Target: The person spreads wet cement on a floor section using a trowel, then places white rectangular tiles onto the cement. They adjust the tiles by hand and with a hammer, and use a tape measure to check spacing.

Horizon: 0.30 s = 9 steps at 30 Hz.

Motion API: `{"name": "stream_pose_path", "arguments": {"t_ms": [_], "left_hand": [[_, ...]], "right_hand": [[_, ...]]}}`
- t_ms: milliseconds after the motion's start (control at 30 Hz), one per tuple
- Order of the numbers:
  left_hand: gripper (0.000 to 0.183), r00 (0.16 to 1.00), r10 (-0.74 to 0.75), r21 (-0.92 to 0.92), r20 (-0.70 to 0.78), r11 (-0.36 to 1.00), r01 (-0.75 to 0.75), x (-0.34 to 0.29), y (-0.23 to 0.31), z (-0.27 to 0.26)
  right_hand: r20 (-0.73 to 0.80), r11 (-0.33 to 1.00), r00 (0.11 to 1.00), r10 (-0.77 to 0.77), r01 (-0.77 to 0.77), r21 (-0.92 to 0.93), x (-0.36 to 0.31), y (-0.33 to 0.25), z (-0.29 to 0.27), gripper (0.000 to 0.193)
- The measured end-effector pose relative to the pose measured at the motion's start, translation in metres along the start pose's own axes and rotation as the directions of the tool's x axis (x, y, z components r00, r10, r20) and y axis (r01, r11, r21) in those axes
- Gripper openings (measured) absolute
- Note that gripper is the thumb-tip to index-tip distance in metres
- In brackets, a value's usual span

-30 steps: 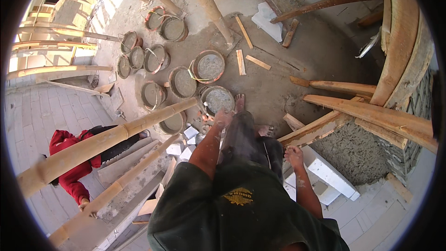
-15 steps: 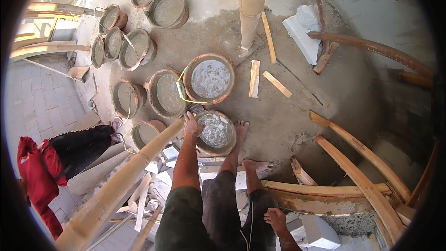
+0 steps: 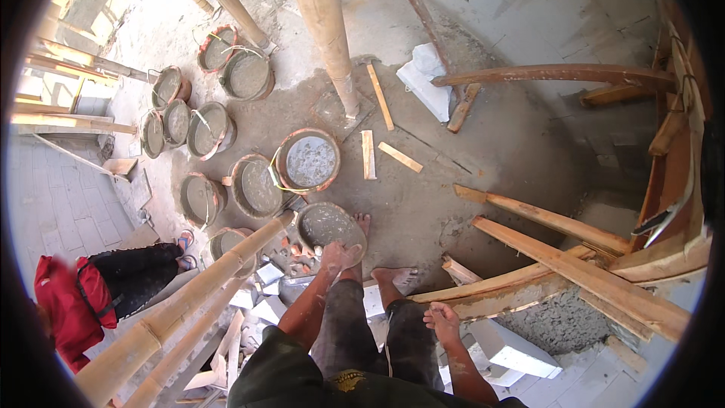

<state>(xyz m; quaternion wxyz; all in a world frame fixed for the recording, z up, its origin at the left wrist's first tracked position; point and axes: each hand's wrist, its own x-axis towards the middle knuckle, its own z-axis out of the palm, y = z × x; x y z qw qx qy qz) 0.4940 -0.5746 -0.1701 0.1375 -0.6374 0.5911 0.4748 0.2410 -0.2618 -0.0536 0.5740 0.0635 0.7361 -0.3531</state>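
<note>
My left hand (image 3: 336, 258) is at the near rim of a small round bucket (image 3: 311, 213), its fingers closed over the edge and partly blurred. Wet grey mix and watery liquid show inside the bucket, which looks tilted toward me. Just beyond stands a larger reddish bucket (image 3: 281, 164) holding cloudy water, and left of that a bucket of grey mortar (image 3: 257, 185) with a wire handle. My right hand (image 3: 443, 323) hangs in front of my right leg, fingers loosely bent and apart, with nothing visible in it.
A bamboo pole (image 3: 170, 313) slants up past my left arm. Several mortar buckets (image 3: 211, 130) stand farther left. Wooden planks (image 3: 544, 219) lean at the right, and loose wood strips (image 3: 400, 157) lie ahead. A person in red (image 3: 68, 298) is at the left, near broken white blocks (image 3: 269, 276).
My left hand has moved from the small bucket's left side to its near rim, and that bucket now looks tilted. The view has shifted, and red brick bits beside it have come into sight.
</note>
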Motion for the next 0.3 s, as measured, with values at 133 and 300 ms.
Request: {"name": "stream_pose_path", "arguments": {"t_ms": [133, 300], "left_hand": [[0.067, 0.996, 0.08, -0.029, 0.046, 0.996, -0.078, -0.134, 0.078, -0.06], [0.074, 0.927, 0.338, 0.118, 0.164, 0.926, -0.359, -0.329, 0.211, -0.11]], "right_hand": [[-0.123, 0.995, 0.992, -0.02, 0.031, 0.09, -0.007, 0.002, -0.033, 0.022], [-0.102, 0.972, 0.992, 0.077, -0.052, 0.227, -0.003, 0.006, -0.039, 0.036]]}}
